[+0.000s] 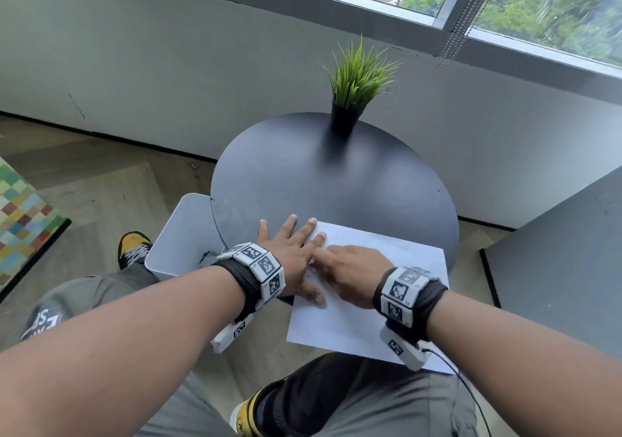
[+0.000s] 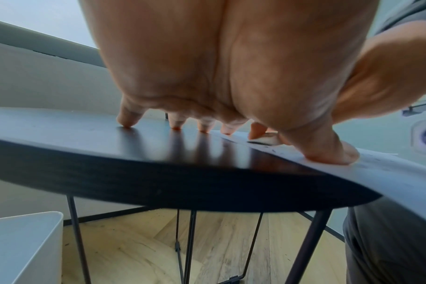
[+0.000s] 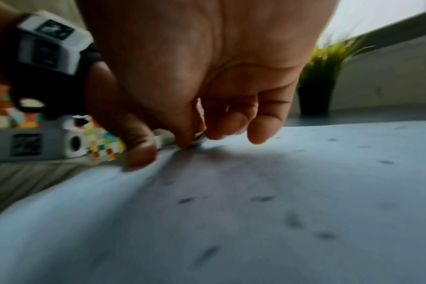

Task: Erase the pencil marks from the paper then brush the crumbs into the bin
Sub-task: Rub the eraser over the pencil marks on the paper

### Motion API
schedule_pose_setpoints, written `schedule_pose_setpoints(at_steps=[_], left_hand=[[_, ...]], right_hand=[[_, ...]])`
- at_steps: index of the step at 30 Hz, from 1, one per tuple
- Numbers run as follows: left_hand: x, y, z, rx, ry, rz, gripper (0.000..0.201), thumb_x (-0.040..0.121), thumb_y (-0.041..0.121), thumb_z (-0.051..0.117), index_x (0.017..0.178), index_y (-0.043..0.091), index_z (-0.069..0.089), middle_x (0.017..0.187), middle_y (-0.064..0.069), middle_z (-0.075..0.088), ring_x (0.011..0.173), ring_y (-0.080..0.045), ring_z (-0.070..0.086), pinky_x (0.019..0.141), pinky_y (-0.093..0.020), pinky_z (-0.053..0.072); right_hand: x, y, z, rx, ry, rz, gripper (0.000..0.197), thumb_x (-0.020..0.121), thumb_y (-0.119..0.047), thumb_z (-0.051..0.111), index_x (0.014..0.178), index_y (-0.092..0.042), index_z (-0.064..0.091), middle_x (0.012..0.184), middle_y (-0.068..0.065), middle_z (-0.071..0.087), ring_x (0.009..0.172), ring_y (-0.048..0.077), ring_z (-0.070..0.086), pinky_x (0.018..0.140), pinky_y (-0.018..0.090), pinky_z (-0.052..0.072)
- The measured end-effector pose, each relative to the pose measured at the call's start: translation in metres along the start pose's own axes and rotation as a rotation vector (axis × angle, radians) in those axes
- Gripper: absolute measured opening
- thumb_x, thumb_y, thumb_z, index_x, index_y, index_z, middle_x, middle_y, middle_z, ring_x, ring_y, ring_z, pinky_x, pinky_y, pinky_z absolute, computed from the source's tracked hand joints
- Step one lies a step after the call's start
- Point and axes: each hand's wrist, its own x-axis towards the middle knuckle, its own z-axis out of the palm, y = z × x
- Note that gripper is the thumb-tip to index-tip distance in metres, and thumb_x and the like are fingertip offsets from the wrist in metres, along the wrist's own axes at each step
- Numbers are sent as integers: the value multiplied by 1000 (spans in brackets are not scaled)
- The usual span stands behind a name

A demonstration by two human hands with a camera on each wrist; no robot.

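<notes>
A white sheet of paper (image 1: 370,305) lies on the near right of the round dark table (image 1: 303,174), overhanging its edge. My left hand (image 1: 292,248) lies flat with fingers spread, thumb (image 2: 333,153) and two fingers pressing the sheet's left edge (image 2: 389,173). My right hand (image 1: 350,268) is curled just beside it, pinching a small white eraser (image 2: 264,141) with a dark smudged underside against the paper (image 3: 255,211). In the right wrist view the eraser (image 3: 198,139) is mostly hidden between thumb and fingers. Dark crumbs (image 3: 185,200) lie scattered over the sheet.
A white bin (image 1: 181,234) stands on the floor against the table's left edge, below the tabletop (image 2: 24,240). A potted grass plant (image 1: 350,100) sits at the table's far side. My knees are under the near edge. A grey cabinet (image 1: 555,251) stands at the right.
</notes>
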Motion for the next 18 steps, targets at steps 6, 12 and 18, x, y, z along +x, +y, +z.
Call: schedule_pose_setpoints(at_steps=[6, 12, 18], left_hand=[[2, 1, -1, -1, 7, -15, 132, 60, 100, 45, 158, 34, -12, 166, 8, -23, 154, -30, -18, 112, -77, 4], [3, 1, 0, 9, 3, -11, 133, 59, 101, 43, 158, 33, -13, 166, 8, -24, 154, -31, -18, 112, -77, 4], [2, 1, 0, 0, 2, -12, 135, 57, 102, 43, 158, 33, -14, 166, 8, -25, 153, -31, -19, 112, -77, 3]], right_hand=[[2, 38, -13, -26, 82, 209, 16, 100, -37, 35, 95, -22, 39, 103, 6, 61, 96, 32, 61, 75, 39, 50], [-4, 18, -7, 67, 28, 170, 21, 100, -42, 39, 103, -22, 46, 104, 2, 61, 95, 28, 58, 75, 39, 48], [-5, -4, 1, 48, 24, 54, 11, 97, -35, 45, 103, -25, 44, 103, 2, 61, 95, 28, 59, 75, 39, 48]])
